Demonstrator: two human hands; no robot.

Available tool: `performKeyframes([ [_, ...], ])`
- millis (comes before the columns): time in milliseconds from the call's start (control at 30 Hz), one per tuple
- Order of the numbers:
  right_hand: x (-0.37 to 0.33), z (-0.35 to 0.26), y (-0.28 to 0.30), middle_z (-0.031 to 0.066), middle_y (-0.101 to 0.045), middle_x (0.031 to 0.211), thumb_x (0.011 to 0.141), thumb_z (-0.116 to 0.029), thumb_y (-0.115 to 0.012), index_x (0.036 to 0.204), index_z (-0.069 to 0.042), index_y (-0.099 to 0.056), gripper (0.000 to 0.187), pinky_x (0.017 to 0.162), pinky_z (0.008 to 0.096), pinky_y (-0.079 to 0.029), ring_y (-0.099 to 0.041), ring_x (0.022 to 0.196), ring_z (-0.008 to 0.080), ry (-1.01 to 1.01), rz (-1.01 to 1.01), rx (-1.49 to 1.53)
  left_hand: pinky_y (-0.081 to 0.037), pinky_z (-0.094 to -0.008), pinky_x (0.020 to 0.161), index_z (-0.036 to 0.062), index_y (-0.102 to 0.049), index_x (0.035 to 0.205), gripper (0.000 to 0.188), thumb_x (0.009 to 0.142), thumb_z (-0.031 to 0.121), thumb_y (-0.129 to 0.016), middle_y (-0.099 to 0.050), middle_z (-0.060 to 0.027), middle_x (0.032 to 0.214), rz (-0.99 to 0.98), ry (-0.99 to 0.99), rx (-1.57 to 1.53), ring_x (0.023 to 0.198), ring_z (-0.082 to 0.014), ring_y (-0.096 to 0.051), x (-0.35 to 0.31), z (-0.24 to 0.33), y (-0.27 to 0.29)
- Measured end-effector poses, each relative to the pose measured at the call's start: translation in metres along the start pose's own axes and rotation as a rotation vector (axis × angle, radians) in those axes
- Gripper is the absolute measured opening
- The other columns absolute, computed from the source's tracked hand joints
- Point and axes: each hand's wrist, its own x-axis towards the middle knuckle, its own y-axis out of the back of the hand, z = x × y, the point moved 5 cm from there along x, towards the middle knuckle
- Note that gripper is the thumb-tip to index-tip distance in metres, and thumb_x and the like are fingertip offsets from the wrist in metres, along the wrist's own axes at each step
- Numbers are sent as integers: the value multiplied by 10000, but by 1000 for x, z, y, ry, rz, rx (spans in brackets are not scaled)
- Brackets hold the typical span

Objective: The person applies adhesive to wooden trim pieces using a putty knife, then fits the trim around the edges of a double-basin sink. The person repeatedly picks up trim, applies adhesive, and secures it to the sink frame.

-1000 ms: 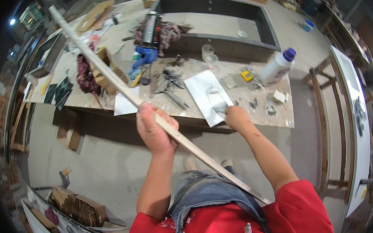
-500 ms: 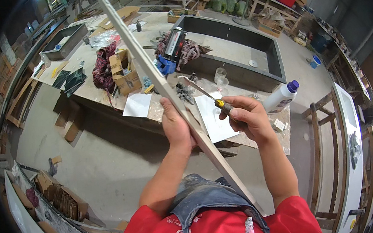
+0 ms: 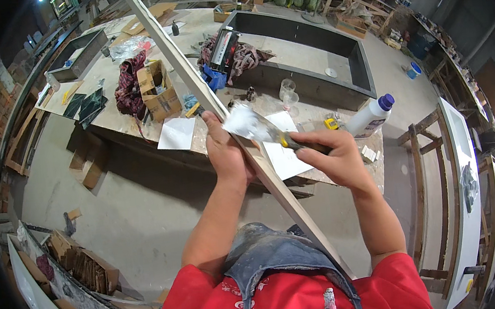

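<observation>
Left hand (image 3: 230, 157) clasps strip (image 3: 293, 203), slanting eleven to five; right hand (image 3: 339, 155) grasps scraper (image 3: 286, 141), blade (image 3: 246, 123) toward ten. Keep blade flat, thumb (image 3: 214, 126) clear.

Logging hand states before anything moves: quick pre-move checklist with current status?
1. Left hand gripping the long, pale, narrow strip: ok.
2. Right hand gripping the wide-bladed metal scraper with dark-and-yellow handle: ok.
3. Scraper blade positioned at the strip: ok, beside the left hand; actual contact cannot tell.
4. Left thumb well clear of the blade: not ok, looks close to its edge.
5. White plastic bottle with purple cap capped: ok.
6. White material on the blade: cannot tell, could be glare.
</observation>
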Motion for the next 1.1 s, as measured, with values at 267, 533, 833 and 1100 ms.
performKeyframes([
  [267, -58, 11, 45, 123, -740, 1006, 833, -47, -748, 1140, 4, -731, 312, 755, 254, -528, -674, 832, 138, -55, 110, -126, -369, -327, 365, 124, -507, 862, 552, 1025, 632, -365, -422, -25, 542, 62, -48, 131, 367, -163, -395, 22, 27, -11],
  [533, -57, 5, 11, 127, -745, 1032, 840, -82, -765, 1141, -16, -732, 311, 751, 279, -528, -685, 846, 166, 44, -40, -60, -405, -336, 348, 110, -482, 729, 615, 1053, 599, -300, -444, -38, 522, -49, -123, 99, 360, -178, -411, 43, 47, -30],
  [833, -117, 26, 75, 155, -750, 1029, 797, -17, -766, 1116, 22, -729, 324, 798, 305, -552, -722, 901, 223, 43, 97, -274, -355, -353, 353, 109, -558, 886, 564, 1032, 615, -359, -441, -43, 565, -74, -144, 145, 407, -205, -418, 83, 77, -24],
  [1100, -114, 21, 64, 133, -732, 1094, 835, -76, -787, 1221, -3, -698, 403, 849, 302, -518, -680, 975, 193, -11, -215, 12, -368, -338, 413, 107, -515, 858, 565, 1044, 605, -326, -452, -31, 628, -132, -208, 212, 494, -186, -427, 114, 120, -31],
])
